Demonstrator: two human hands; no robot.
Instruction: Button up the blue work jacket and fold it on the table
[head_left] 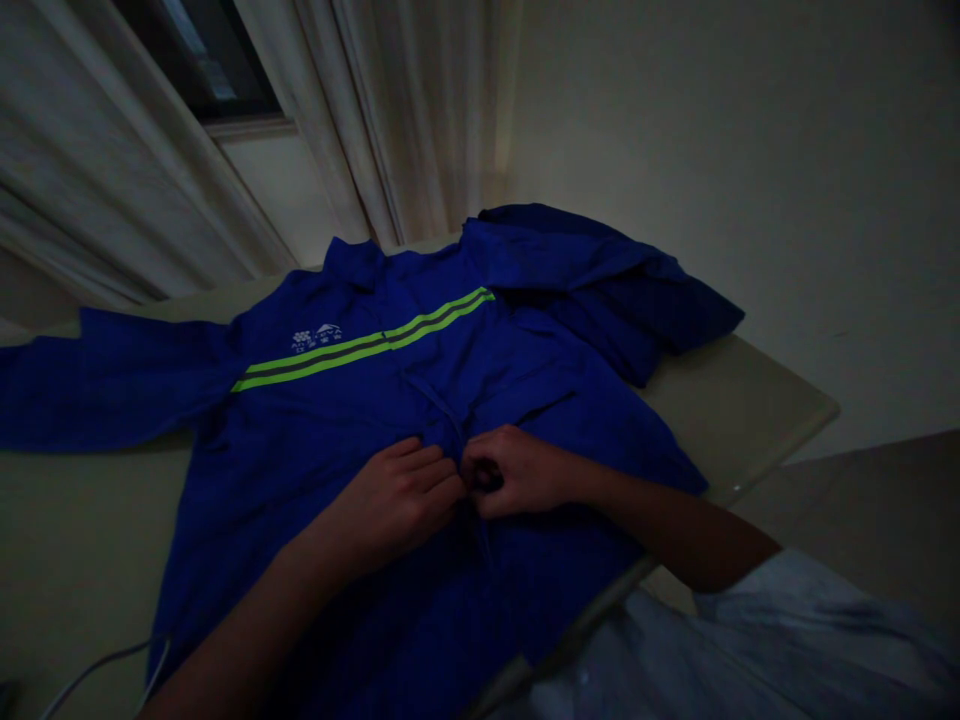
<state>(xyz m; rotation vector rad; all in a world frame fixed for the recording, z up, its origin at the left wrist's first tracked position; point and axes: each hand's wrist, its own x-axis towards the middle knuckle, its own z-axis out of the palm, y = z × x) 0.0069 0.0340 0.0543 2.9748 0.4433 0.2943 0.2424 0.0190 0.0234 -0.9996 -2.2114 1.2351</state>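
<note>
Dim light. Plain wall (750, 180) behind and to the right of the jacket. Pale curtains (420, 110) beyond its collar end, parted at the far left around a dark window (202, 50).

Desk (757, 400) under the jacket, its bare corner showing to the jacket's right.

Blue work jacket (277, 460) spread front up, collar at the far side, hem toward the wearer. Its left-hand sleeve (135, 390) runs out flat across the desk; its right-hand sleeve (600, 280) lies folded and bunched. Wearer's pale, mottled clothing (795, 610) at the jacket's near right.

Left hand (412, 485) on the jacket's middle, below the chest: fingers curled, grip together on the front edge, tips hidden. Right hand (525, 470) opposite, meeting it at the same front opening (424, 390); thumb and forefinger make a ring, grip clamped on the cloth.

Reflective stripe (315, 363), yellow-green with a grey centre, across the jacket's chest. White printed logo (316, 337) just above it, left of the opening. Crease on the right front: pocket or fold, cannot tell. Thin white cable (105, 658) beside the jacket's near left edge.
</note>
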